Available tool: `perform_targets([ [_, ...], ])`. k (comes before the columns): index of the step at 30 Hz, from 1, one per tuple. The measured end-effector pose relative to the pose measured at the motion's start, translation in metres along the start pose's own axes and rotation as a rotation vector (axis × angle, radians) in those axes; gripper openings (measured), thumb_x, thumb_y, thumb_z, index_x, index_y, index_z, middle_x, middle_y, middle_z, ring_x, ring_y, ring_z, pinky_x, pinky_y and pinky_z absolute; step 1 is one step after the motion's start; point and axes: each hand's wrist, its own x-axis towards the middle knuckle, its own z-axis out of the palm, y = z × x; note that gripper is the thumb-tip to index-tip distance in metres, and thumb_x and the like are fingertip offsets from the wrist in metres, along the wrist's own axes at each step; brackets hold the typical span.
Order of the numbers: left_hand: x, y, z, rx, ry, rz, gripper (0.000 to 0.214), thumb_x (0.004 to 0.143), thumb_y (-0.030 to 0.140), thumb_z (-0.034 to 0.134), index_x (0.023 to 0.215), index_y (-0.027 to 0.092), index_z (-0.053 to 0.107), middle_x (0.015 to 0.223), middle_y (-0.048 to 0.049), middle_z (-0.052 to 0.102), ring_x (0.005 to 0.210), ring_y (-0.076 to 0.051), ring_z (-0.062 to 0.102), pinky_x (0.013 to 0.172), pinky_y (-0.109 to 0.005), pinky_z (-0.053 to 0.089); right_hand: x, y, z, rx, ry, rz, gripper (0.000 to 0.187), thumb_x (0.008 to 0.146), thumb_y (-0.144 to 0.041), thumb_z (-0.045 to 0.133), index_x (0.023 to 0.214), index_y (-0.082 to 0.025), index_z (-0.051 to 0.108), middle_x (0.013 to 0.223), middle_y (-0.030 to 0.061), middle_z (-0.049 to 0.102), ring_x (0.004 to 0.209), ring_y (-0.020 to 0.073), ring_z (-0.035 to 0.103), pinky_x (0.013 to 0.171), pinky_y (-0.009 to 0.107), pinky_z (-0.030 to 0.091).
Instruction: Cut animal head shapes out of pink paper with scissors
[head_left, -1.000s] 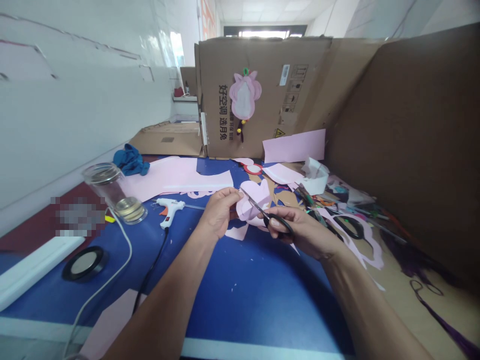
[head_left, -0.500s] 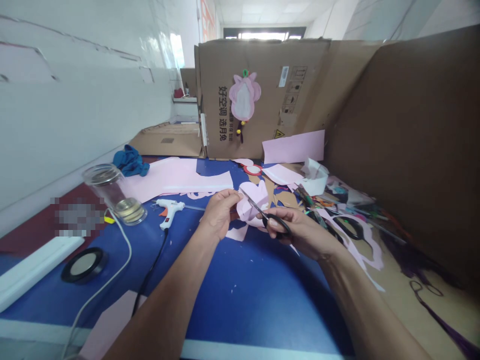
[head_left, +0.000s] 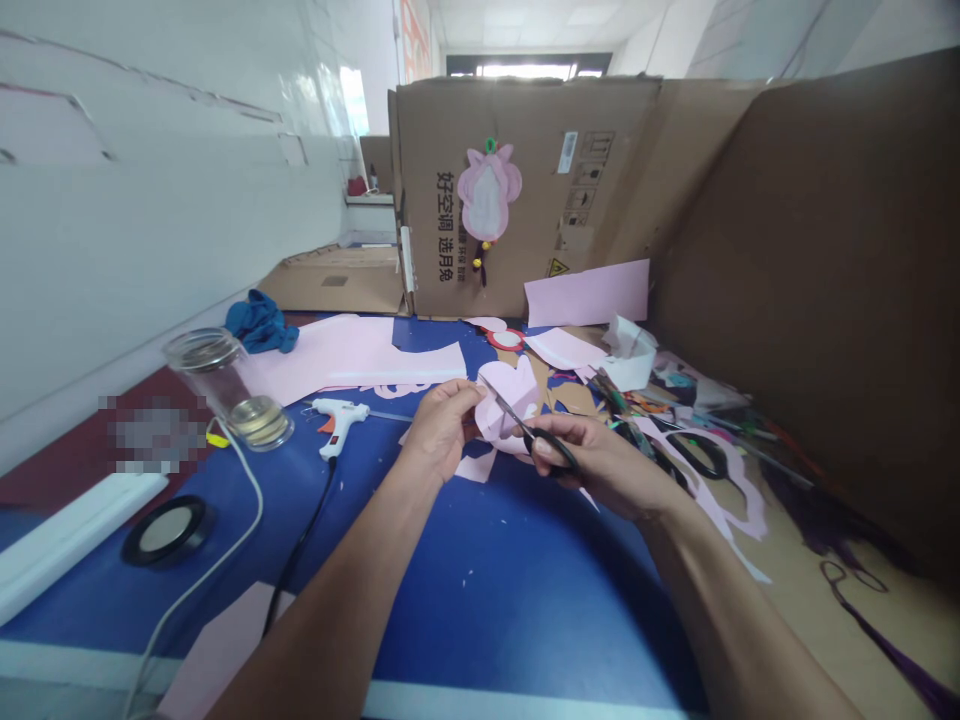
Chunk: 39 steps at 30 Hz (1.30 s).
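My left hand (head_left: 444, 425) pinches the left edge of a pink paper cutout (head_left: 517, 385) with a curvy outline, holding it above the blue table (head_left: 465, 590). In my right hand (head_left: 592, 455) is a pair of scissors (head_left: 551, 455) with black handles, fingers wrapped through the loops. The blades lie across the cutout and point up and left, their tips close to my left fingertips. Whether the blades are fully together I cannot make out. Below the cutout a pink paper scrap (head_left: 476, 467) rests on the table.
To the left stand a white glue gun (head_left: 341, 420), a glass jar (head_left: 232, 390), a black tape roll (head_left: 166, 530) and a blue cloth (head_left: 261, 322). Large pink sheets (head_left: 337, 350) lie behind. Cluttered scraps (head_left: 675, 400) fill the right; a cardboard box (head_left: 622, 190) closes off the back.
Almost nothing differs. The cutout has tilted very slightly between my hands, and the scissors have shifted a touch to the left.
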Motion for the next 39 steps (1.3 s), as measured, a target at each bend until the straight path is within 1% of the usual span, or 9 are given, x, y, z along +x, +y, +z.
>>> perform_targets([
  [5, 0.0004, 0.0023, -0.0018, -0.015, -0.031, 0.014, 0.025, 0.06, 0.027, 0.085, 0.068, 0.018, 0.063, 0.06, 0.002, 0.059, 0.054, -0.012, 0.054, 0.052, -0.026, 0.044, -0.0011, -0.0051, 0.004, -0.141, 0.045, -0.02, 0.05, 0.076, -0.056, 0.09, 0.111, -0.022, 0.079, 0.077, 0.0014, 0.063, 0.069, 0.0142, 0.05, 0.057, 0.026, 0.029],
  [8, 0.0009, 0.0033, -0.0041, -0.03, -0.067, 0.016, 0.027, 0.06, 0.027, 0.087, 0.07, 0.018, 0.064, 0.063, 0.0017, 0.061, 0.056, -0.012, 0.055, 0.054, -0.025, 0.045, -0.0002, -0.0058, 0.0055, -0.185, 0.047, -0.055, 0.046, 0.077, -0.053, 0.089, 0.11, -0.022, 0.08, 0.071, -0.0008, 0.059, 0.066, 0.0141, 0.047, 0.061, 0.028, 0.032],
  [12, 0.0014, 0.0042, -0.0054, -0.039, -0.078, 0.021, 0.029, 0.06, 0.027, 0.089, 0.071, 0.017, 0.064, 0.066, 0.0019, 0.062, 0.056, -0.011, 0.056, 0.055, -0.025, 0.046, 0.0, -0.0047, 0.0075, -0.258, 0.043, -0.125, 0.037, 0.086, -0.048, 0.081, 0.112, -0.022, 0.08, 0.07, -0.0024, 0.055, 0.064, 0.0132, 0.04, 0.061, 0.029, 0.029],
  [18, 0.0028, 0.0038, -0.0068, -0.036, -0.099, 0.032, 0.03, 0.061, 0.027, 0.09, 0.071, 0.017, 0.063, 0.065, 0.0027, 0.061, 0.056, -0.01, 0.054, 0.055, -0.024, 0.046, -0.0018, -0.0038, 0.0086, -0.296, 0.073, -0.134, 0.038, 0.083, -0.042, 0.084, 0.115, -0.021, 0.078, 0.07, -0.0036, 0.051, 0.064, 0.0128, 0.036, 0.058, 0.029, 0.025],
  [25, 0.0025, 0.0038, -0.0073, -0.024, -0.106, 0.035, 0.03, 0.062, 0.027, 0.09, 0.071, 0.017, 0.063, 0.064, 0.0025, 0.061, 0.055, -0.01, 0.054, 0.055, -0.024, 0.046, -0.0027, -0.0056, 0.0062, -0.309, 0.037, -0.156, 0.026, 0.088, -0.046, 0.078, 0.098, -0.021, 0.079, 0.068, -0.0025, 0.051, 0.063, 0.0128, 0.036, 0.058, 0.029, 0.025],
  [28, 0.0025, 0.0039, -0.0066, -0.02, -0.116, 0.032, 0.029, 0.062, 0.028, 0.089, 0.07, 0.018, 0.063, 0.062, 0.0026, 0.06, 0.053, -0.011, 0.052, 0.053, -0.024, 0.045, -0.003, -0.0072, 0.0053, -0.265, 0.019, -0.13, 0.031, 0.088, -0.049, 0.079, 0.101, -0.021, 0.079, 0.071, -0.0008, 0.057, 0.063, 0.0126, 0.04, 0.058, 0.028, 0.026],
  [33, 0.0023, 0.0044, -0.0062, -0.012, -0.092, 0.033, 0.03, 0.06, 0.028, 0.09, 0.069, 0.018, 0.064, 0.064, 0.0026, 0.06, 0.055, -0.01, 0.052, 0.054, -0.023, 0.044, -0.002, -0.0085, 0.0062, -0.191, 0.039, -0.03, 0.051, 0.077, -0.058, 0.087, 0.11, -0.02, 0.077, 0.069, -0.0015, 0.059, 0.062, 0.0121, 0.044, 0.057, 0.026, 0.028],
  [37, 0.0013, 0.0052, -0.006, 0.005, -0.069, 0.048, 0.029, 0.059, 0.029, 0.09, 0.07, 0.018, 0.066, 0.063, 0.0029, 0.06, 0.054, -0.01, 0.052, 0.053, -0.023, 0.043, -0.0014, -0.0066, 0.0053, -0.149, 0.002, -0.015, 0.053, 0.073, -0.06, 0.09, 0.107, -0.021, 0.077, 0.076, -0.0006, 0.061, 0.067, 0.0125, 0.048, 0.063, 0.027, 0.035],
  [39, 0.0005, 0.0055, -0.0056, -0.003, -0.074, 0.05, 0.03, 0.06, 0.029, 0.091, 0.07, 0.018, 0.065, 0.063, 0.0027, 0.06, 0.055, -0.01, 0.053, 0.053, -0.023, 0.043, -0.0017, -0.0052, 0.0036, -0.133, -0.001, -0.009, 0.053, 0.073, -0.059, 0.09, 0.108, -0.021, 0.076, 0.077, -0.0003, 0.062, 0.068, 0.0129, 0.049, 0.063, 0.026, 0.035],
])
